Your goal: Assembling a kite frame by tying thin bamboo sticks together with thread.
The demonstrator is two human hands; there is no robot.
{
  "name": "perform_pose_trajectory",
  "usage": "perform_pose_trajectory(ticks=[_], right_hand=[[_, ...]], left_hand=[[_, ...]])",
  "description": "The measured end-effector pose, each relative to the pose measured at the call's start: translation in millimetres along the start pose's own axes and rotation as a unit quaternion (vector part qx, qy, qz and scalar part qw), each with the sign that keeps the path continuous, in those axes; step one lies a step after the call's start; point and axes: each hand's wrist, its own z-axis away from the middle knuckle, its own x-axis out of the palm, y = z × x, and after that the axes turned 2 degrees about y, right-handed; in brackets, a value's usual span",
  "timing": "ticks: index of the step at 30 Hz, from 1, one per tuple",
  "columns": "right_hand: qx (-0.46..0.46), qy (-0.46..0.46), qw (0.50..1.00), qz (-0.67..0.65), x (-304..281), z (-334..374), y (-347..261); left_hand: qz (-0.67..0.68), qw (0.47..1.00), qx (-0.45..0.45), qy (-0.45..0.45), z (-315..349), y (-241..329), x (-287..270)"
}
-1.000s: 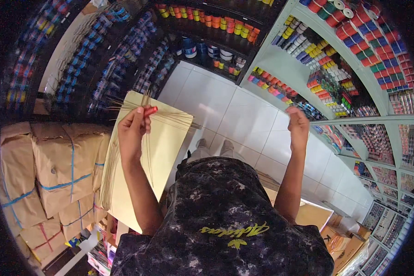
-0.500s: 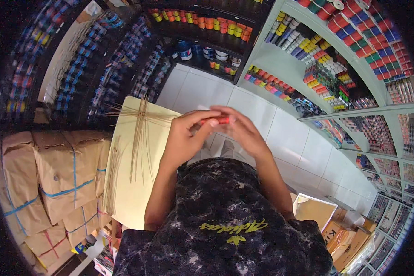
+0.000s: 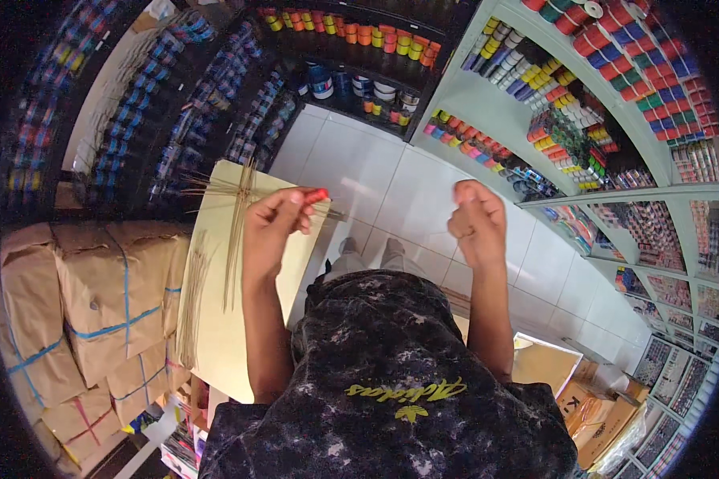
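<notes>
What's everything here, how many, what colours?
Small roll: one, red, in left hand
Thin sticks: many, brown, on board
Board: one, pale yellow, left
Wrapped parcels: several, brown, far left
Coloured rolls: many, mixed, on shelves
Shelves: several, black, pale green, top, sides
Tubs: several, blue, white, top
Floor tiles: many, white, centre
Cardboard boxes: some, brown, lower right
Shirt: one, dark, lower middle
Left hand: one, bare, holding roll
Right hand: one, bare, raised

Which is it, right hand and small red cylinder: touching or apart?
Apart. The head view shows it: the left hand grips the red cylinder, and tiled floor shows between that and the right hand.
</notes>
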Motion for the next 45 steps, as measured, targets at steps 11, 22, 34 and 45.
perform_pose_trajectory(ticks=[11,22,34,45], right_hand=[[-0.018,0.090,0.872,0.480,-71.3,-8.4,7.9],[-0.062,-0.102,0.986,0.113,52.9,-13.2,33.3],[0.250,-0.296,0.918,-0.083,37.1,-13.1,27.0],[0.246,-0.124,0.899,-0.341,59.7,-8.8,47.2]], left_hand=[[0.040,0.996,0.051,0.064,6.0,17.6,-25.3],[0.013,0.985,0.029,-0.171,13.7,16.9,51.5],[0.048,0.977,-0.046,-0.202,15.5,-2.1,45.0],[0.019,0.960,0.027,-0.276,20.4,-8.9,54.6]])
